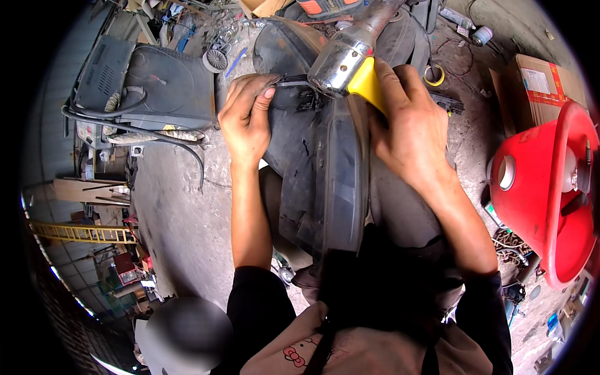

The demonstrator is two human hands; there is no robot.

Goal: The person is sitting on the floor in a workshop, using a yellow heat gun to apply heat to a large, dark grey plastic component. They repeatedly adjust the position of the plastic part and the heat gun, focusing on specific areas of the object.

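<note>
My right hand is wrapped round the yellow handle of a hot-air tool with a silver metal barrel. The barrel's tip sits over a dark, cracked plastic part that lies across my legs. My left hand is at the part's upper left, thumb and fingers closed at the end of a thin dark piece, which reaches toward the barrel. What exactly that piece is, I cannot make out.
A dark machine with hoses stands at left. A yellow ladder lies farther left. At right are a red plastic tub, a cardboard box, a tape roll, spray cans and a chain.
</note>
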